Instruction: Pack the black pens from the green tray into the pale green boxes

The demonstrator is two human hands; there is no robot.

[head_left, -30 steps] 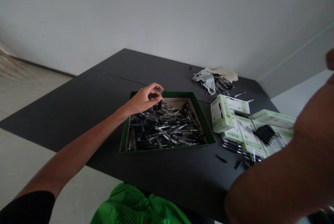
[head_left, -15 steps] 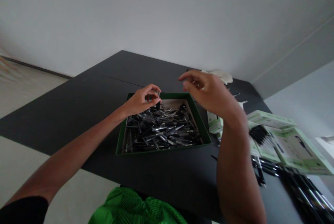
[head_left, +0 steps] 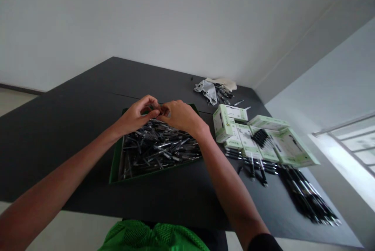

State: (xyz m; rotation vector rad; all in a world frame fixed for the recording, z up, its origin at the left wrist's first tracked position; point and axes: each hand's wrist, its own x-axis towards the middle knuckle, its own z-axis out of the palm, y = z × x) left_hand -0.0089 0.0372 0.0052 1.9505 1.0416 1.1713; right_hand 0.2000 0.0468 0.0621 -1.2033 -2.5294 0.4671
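Observation:
Over the far part of a green-edged box (head_left: pixel 116 161), my left hand (head_left: pixel 143 112) and my right hand (head_left: pixel 180 115) meet, fingertips pinched together. A dark pen showed in the left fingers a moment earlier; now the fingers mostly cover whatever is between them. The right fingers are closed against the left ones, and I cannot make out what they grip. Below both hands, many loose black and clear pens (head_left: pixel 164 147) lie jumbled in the box. Its far rim is partly hidden by my hands.
Right of the box stand white-and-green cartons (head_left: pixel 224 124), with an open carton (head_left: pixel 293 145) beyond. A row of black pens (head_left: pixel 307 196) lies at the right on the dark table (head_left: pixel 73 98). Grey and cream gloves (head_left: pixel 208 89) and more pens sit near the wall.
My right hand has come left and down from the air right of the box to meet my left hand. The view has swung right, showing more of the cartons and pens.

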